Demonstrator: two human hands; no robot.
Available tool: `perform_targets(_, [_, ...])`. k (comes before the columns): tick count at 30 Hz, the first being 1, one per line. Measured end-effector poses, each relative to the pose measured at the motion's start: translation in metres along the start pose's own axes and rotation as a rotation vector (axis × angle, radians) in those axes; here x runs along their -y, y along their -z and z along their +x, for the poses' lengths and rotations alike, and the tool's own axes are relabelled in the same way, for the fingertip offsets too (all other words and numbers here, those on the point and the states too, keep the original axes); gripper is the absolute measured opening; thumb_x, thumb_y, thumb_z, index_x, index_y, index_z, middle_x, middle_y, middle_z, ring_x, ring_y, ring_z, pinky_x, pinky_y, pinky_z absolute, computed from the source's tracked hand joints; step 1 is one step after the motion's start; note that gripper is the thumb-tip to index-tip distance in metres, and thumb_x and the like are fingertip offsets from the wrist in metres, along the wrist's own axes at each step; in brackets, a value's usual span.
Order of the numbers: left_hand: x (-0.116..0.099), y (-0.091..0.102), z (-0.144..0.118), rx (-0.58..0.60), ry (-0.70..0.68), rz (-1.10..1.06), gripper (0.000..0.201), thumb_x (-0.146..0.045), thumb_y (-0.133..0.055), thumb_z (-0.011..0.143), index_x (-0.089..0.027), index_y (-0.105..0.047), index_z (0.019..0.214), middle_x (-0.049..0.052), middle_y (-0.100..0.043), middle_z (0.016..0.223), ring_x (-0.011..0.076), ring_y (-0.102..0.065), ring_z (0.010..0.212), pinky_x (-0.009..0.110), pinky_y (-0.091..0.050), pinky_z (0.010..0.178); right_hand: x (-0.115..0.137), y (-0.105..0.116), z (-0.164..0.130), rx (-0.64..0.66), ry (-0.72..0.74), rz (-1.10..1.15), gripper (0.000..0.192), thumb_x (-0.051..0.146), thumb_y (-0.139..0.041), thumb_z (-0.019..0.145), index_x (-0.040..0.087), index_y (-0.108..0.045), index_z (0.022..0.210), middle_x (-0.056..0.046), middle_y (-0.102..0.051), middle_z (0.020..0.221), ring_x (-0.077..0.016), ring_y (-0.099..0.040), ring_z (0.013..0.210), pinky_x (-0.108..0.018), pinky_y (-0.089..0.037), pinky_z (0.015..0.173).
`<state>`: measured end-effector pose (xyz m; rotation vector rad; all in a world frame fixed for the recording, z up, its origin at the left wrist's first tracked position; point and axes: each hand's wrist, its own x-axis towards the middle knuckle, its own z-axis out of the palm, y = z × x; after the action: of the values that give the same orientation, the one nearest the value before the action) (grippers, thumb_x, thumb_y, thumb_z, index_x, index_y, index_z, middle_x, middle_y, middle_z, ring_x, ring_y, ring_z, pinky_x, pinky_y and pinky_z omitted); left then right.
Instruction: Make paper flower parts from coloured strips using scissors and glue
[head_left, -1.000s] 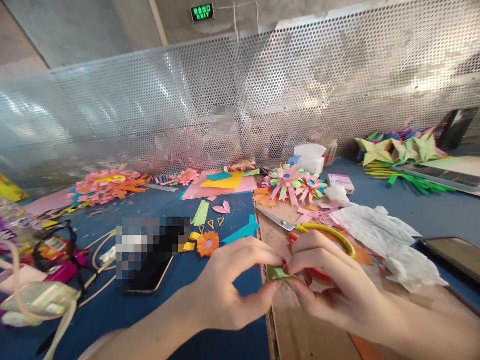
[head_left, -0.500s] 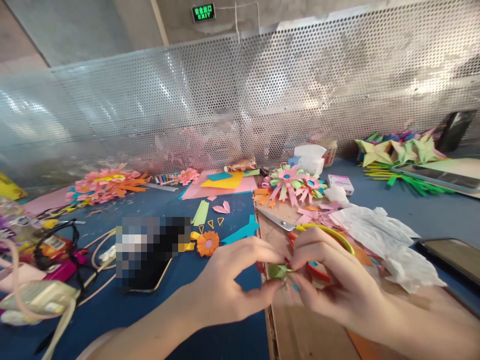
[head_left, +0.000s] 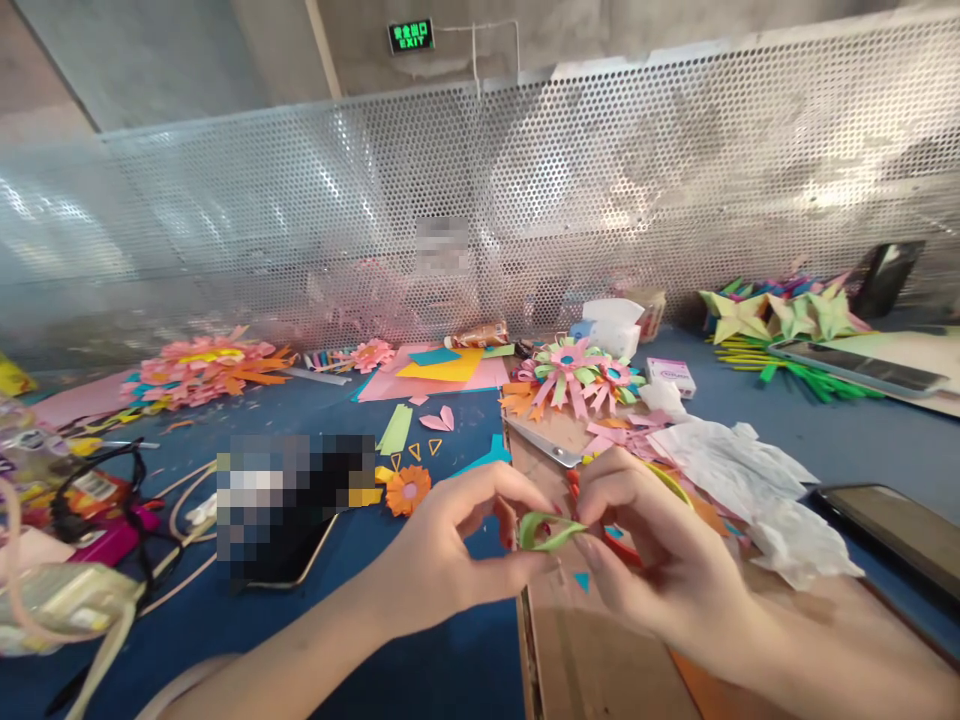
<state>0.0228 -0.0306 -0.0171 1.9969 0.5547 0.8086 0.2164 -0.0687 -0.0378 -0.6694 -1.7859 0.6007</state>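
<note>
Far left clutter: a tangle of black cord and packets (head_left: 90, 500) lies on the blue table (head_left: 247, 620), well apart from your hands.
Pink paper flowers: a pile (head_left: 206, 362) sits far back on the left, near the perforated metal screen (head_left: 525, 200).
Orange flower: a small orange paper flower (head_left: 408, 489) lies flat on the table just beside your left hand, not touching it.
Left hand: your left hand (head_left: 442, 560) is curled, thumb and forefinger pinched on the left end of the green paper strip (head_left: 546, 531).
Green paper strip: it is bent into a small loop and hangs in the air between your two hands, over the near edge of the cardboard sheet (head_left: 592, 660), gripped at both ends.
Right hand: your right hand (head_left: 660, 560) grasps the right end of the strip with thumb and fingertips; the remaining fingers are folded loosely.
Scissors: a yellow-handled pair (head_left: 555, 452) lies on the cardboard behind your right hand, partly hidden by it.
Flower cluster: pink and green paper flowers (head_left: 577, 372) rest farther back.
White paper: crumpled sheets (head_left: 742, 470) lie to the right of your right hand.
Phone: a dark phone (head_left: 900, 540) lies at the far right.
</note>
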Motion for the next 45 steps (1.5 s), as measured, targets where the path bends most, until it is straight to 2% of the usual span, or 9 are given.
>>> perform_targets(4, [0.000, 0.005, 0.001, 0.000, -0.036, 0.068, 0.021, -0.016, -0.064, 0.077, -0.020, -0.055, 0.095, 0.001, -0.056, 0.090, 0.0121, -0.053, 0.080, 0.026, -0.044, 0.072, -0.002, 0.007, 0.008, 0.059, -0.016, -0.056, 0.026, 0.009, -0.056, 0.074, 0.020, -0.045, 0.094, -0.003, -0.044, 0.088, -0.0131, -0.047, 0.071, -0.025, -0.044, 0.051])
perform_targets(9, [-0.003, 0.014, 0.004, 0.018, -0.077, 0.313, 0.025, -0.011, -0.063, 0.075, -0.020, -0.056, 0.098, 0.000, -0.057, 0.089, 0.0113, -0.052, 0.076, 0.025, -0.044, 0.069, -0.005, 0.024, 0.020, 0.072, 0.080, -0.264, 0.032, 0.010, -0.056, 0.067, 0.015, -0.047, 0.097, -0.008, -0.042, 0.099, -0.0193, -0.046, 0.093, -0.035, -0.043, 0.080])
perform_targets(12, [-0.007, 0.018, 0.006, 0.018, -0.137, 0.415, 0.025, -0.009, -0.062, 0.075, -0.020, -0.057, 0.097, 0.000, -0.059, 0.091, 0.0111, -0.055, 0.081, 0.024, -0.045, 0.074, -0.002, 0.028, 0.021, 0.116, 0.125, -0.336, 0.030, 0.009, -0.054, 0.067, 0.015, -0.049, 0.095, -0.009, -0.041, 0.105, -0.0199, -0.043, 0.103, -0.033, -0.040, 0.088])
perform_targets(16, [-0.013, 0.021, 0.005, 0.023, -0.191, 0.486, 0.022, -0.010, -0.060, 0.078, -0.019, -0.058, 0.098, 0.001, -0.060, 0.094, 0.0106, -0.056, 0.089, 0.023, -0.045, 0.081, 0.000, 0.028, 0.017, 0.142, 0.181, -0.430, 0.033, 0.010, -0.061, 0.069, 0.017, -0.050, 0.099, -0.007, -0.040, 0.109, -0.0190, -0.042, 0.107, -0.031, -0.036, 0.093])
perform_targets(21, [-0.015, 0.023, 0.004, 0.036, -0.227, 0.513, 0.020, -0.010, -0.060, 0.079, -0.017, -0.058, 0.098, 0.001, -0.060, 0.094, 0.0093, -0.057, 0.090, 0.020, -0.045, 0.081, -0.004, 0.026, 0.015, 0.124, 0.264, -0.547, 0.028, 0.008, -0.063, 0.072, 0.020, -0.054, 0.095, -0.005, -0.044, 0.105, -0.0192, -0.044, 0.104, -0.035, -0.032, 0.095])
perform_targets(31, [-0.014, 0.020, 0.004, 0.107, -0.205, 0.449, 0.015, -0.017, -0.060, 0.081, -0.016, -0.060, 0.095, 0.003, -0.062, 0.092, 0.0113, -0.057, 0.088, 0.022, -0.046, 0.079, -0.010, 0.022, 0.012, 0.174, 0.254, -0.559, 0.027, 0.004, -0.061, 0.068, 0.020, -0.051, 0.087, -0.005, -0.045, 0.103, -0.0202, -0.047, 0.100, -0.038, -0.033, 0.088])
perform_targets(45, [-0.017, 0.018, 0.006, 0.125, -0.209, 0.413, 0.012, -0.021, -0.058, 0.083, -0.016, -0.060, 0.094, 0.004, -0.062, 0.088, 0.0127, -0.058, 0.084, 0.023, -0.047, 0.077, -0.009, 0.020, 0.011, 0.222, 0.248, -0.527, 0.026, 0.002, -0.056, 0.068, 0.019, -0.050, 0.086, -0.005, -0.042, 0.103, -0.0189, -0.045, 0.098, -0.037, -0.033, 0.085])
